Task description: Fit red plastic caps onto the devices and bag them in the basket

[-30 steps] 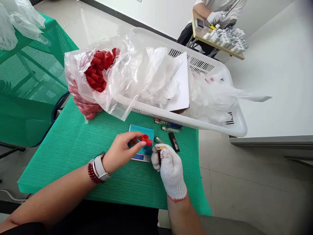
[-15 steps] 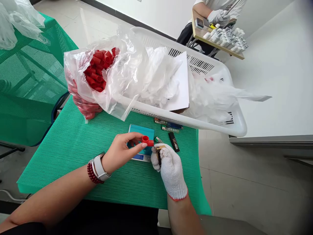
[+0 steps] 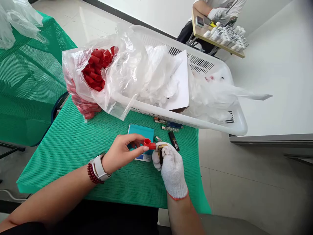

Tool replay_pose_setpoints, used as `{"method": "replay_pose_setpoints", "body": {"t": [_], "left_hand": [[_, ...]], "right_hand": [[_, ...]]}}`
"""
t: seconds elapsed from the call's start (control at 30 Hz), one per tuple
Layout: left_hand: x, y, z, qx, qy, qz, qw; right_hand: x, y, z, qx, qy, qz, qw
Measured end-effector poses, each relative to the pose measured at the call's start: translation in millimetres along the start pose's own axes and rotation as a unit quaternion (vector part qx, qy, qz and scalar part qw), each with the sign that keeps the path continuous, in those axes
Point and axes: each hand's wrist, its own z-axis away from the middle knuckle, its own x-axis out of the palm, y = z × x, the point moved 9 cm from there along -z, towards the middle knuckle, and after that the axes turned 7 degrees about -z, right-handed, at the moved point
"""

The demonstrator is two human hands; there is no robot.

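My bare left hand (image 3: pixel 126 148) pinches a red plastic tee fitting (image 3: pixel 147 142) between thumb and fingers, its side branch pointing right. My right hand (image 3: pixel 170 169), in a white knitted glove, is closed round what looks like a black lighter with a gold-coloured top (image 3: pixel 161 147). That top is right at the end of the fitting's branch; whether they touch I cannot tell, and no flame shows. Under my left hand lies a small digital scale with a blue plate (image 3: pixel 140 130), partly covered by the hand.
Several lighters (image 3: pixel 170 128) and a black labelled stick (image 3: pixel 173 141) lie beyond my right hand on the green table cover (image 3: pixel 110 192). A bag of red fittings (image 3: pixel 95 70) leans against a white basket (image 3: pixel 215 122) holding plastic bags and a box. A gloved co-worker (image 3: pixel 216 13) sits behind a small table.
The red tee fitting has shifted slightly right, toward the lighter. The lighter has tilted a little, and its top now meets the branch's end in view.
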Motion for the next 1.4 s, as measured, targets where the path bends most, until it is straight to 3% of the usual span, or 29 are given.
{"method": "replay_pose_setpoints", "body": {"t": [0.23, 0.47, 0.73, 0.97, 1.07, 1.13, 1.23, 1.33, 1.4], "left_hand": [[-12, 2, -1, 0.016, 0.058, -0.002, 0.998], [-4, 6, 1, 0.027, 0.022, -0.019, 0.999], [-17, 3, 1, 0.016, 0.087, -0.039, 0.995], [-15, 3, 1, 0.007, 0.076, -0.014, 0.997], [-14, 0, 2, -0.011, 0.065, 0.0, 0.998], [-13, -1, 2, -0.021, 0.054, 0.004, 0.998], [-12, 0, 3, -0.021, 0.04, 0.016, 0.999], [-10, 1, 4, -0.017, 0.03, 0.039, 0.999], [-9, 0, 4, -0.024, 0.028, 0.05, 0.998]], "right_hand": [[9, 2, 3, 0.007, -0.064, -0.016, 0.998], [3, 3, 2, 0.001, -0.032, -0.023, 0.999], [7, 3, 3, 0.013, -0.054, -0.044, 0.997], [-43, -16, -9, -0.043, 0.099, 0.061, 0.992], [-76, -26, -15, -0.046, 0.188, 0.22, 0.956], [-95, -34, -19, -0.043, 0.242, 0.349, 0.904], [-112, -37, -25, -0.019, 0.273, 0.472, 0.838], [-122, -32, -29, 0.006, 0.28, 0.509, 0.814], [-124, -30, -31, -0.007, 0.277, 0.506, 0.817]]}}
